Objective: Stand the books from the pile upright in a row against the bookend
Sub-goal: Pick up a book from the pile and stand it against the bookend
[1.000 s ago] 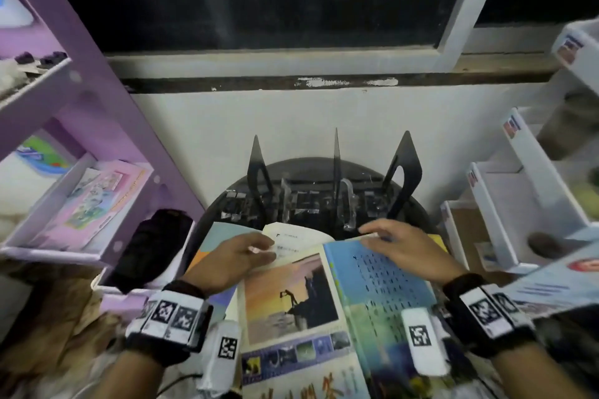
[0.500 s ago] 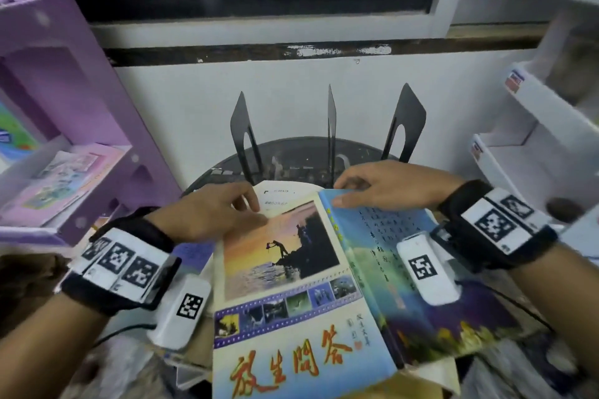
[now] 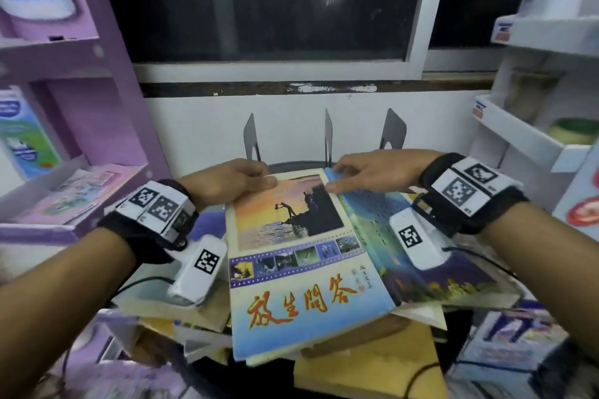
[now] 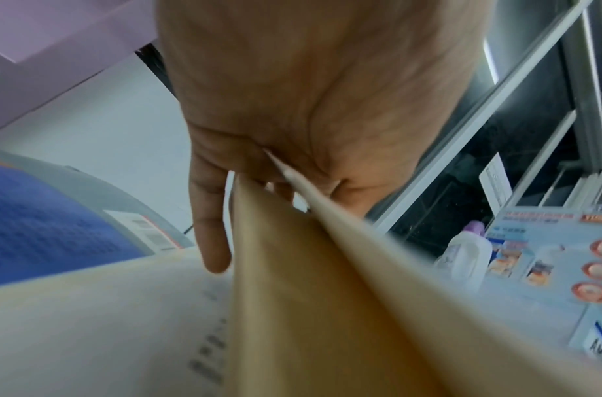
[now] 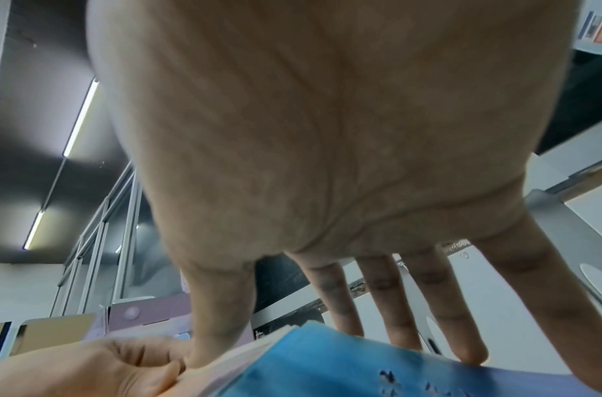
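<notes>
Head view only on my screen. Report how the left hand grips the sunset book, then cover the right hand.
Observer: The left wrist view shows the left hand pinching the sunset book by the top edge of its front cover, with the thumb above and the fingers beneath its tan inner side.
Operator: State what lies under that cover.
Observer: A pale printed page. The cover is lifted off it, with a gap between them.
Operator: Now the right hand.
Observer: The right wrist view shows the right hand with its fingers straight and spread. Their tips are at the far edge of the blue back cover, and none curls round it.
</notes>
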Motion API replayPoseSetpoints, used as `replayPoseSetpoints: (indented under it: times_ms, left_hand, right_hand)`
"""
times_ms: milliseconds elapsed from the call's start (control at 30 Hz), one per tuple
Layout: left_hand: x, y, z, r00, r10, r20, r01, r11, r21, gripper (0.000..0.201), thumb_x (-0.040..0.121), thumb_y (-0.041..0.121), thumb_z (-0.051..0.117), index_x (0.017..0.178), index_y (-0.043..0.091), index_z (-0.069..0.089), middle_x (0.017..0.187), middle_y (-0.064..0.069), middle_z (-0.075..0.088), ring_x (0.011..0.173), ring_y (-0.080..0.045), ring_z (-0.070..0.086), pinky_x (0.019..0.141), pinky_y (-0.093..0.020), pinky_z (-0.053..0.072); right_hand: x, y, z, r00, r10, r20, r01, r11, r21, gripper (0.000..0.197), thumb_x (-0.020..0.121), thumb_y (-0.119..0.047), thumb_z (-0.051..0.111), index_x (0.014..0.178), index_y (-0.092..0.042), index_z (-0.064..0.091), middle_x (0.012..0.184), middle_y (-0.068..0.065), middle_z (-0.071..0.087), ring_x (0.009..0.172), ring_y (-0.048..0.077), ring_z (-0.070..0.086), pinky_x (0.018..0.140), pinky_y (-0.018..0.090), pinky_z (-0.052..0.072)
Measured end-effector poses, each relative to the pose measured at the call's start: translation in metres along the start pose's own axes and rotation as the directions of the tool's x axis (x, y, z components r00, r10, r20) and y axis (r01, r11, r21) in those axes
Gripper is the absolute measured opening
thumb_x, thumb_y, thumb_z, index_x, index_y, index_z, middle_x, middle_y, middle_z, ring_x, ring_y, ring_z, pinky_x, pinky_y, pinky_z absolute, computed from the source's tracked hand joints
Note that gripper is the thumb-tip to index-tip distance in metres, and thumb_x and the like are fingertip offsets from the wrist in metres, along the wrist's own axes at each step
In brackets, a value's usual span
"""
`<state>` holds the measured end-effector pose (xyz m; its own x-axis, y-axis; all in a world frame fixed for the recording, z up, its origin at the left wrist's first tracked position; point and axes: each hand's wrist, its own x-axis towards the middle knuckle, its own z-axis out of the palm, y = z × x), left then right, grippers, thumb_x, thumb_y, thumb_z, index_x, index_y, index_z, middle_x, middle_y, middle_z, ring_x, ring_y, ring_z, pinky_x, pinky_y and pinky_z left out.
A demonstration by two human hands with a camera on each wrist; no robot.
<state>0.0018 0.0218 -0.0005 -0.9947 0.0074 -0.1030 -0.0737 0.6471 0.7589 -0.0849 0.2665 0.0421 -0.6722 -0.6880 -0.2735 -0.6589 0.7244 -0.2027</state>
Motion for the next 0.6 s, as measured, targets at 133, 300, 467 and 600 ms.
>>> replayPoseSetpoints:
  times_ms: [133, 300, 467, 600]
  left_hand:
    - [-0.014, 0.023, 0.0, 0.987, 0.107, -0.119, -0.115, 0.991, -0.064, 0.021, 0.096, 0.024, 0.054, 0.08, 0.011, 0.059, 0.073, -0.001, 0.064, 0.063, -0.012, 0.059, 0.057, -0.02, 0.048]
    - [-0.03, 0.055, -0.008, 0.941, 0.25, -0.228, -0.259, 0.966, -0.008, 0.021, 0.095, 0.023, 0.057, 0.075, 0.017, 0.06, 0.065, 0.008, 0.065, 0.058, -0.007, 0.059, 0.054, -0.02, 0.045]
    - [-0.04, 0.084, -0.023, 0.86, 0.372, -0.351, -0.353, 0.928, 0.118, 0.018, 0.09, 0.034, 0.064, 0.078, 0.021, 0.064, 0.076, 0.003, 0.068, 0.068, -0.014, 0.061, 0.067, -0.031, 0.048]
    - [-0.046, 0.109, -0.037, 0.781, 0.455, -0.428, -0.375, 0.889, 0.262, 0.018, 0.082, 0.045, 0.066, 0.078, 0.027, 0.068, 0.074, 0.01, 0.068, 0.068, -0.008, 0.062, 0.069, -0.03, 0.05]
  right_hand:
    - [-0.018, -0.01, -0.01, 0.996, -0.013, -0.083, 0.017, 0.998, 0.054, 0.075, 0.081, -0.074, 0.043, 0.14, -0.029, 0.034, 0.134, -0.002, 0.051, 0.112, 0.023, 0.054, 0.088, 0.04, 0.052]
    - [-0.037, -0.021, -0.027, 0.973, 0.0, -0.233, 0.037, 0.988, 0.153, 0.074, 0.07, -0.077, 0.055, 0.124, -0.029, 0.044, 0.12, 0.001, 0.057, 0.101, 0.024, 0.061, 0.073, 0.044, 0.06]
    - [-0.051, -0.029, -0.041, 0.901, 0.007, -0.433, 0.124, 0.954, 0.271, 0.063, 0.072, -0.066, 0.068, 0.116, -0.027, 0.046, 0.108, -0.001, 0.062, 0.089, 0.018, 0.066, 0.065, 0.038, 0.061]
    - [-0.06, -0.033, -0.049, 0.826, 0.022, -0.563, 0.222, 0.906, 0.361, 0.058, 0.073, -0.056, 0.074, 0.113, -0.026, 0.047, 0.099, -0.001, 0.065, 0.081, 0.016, 0.07, 0.057, 0.036, 0.061]
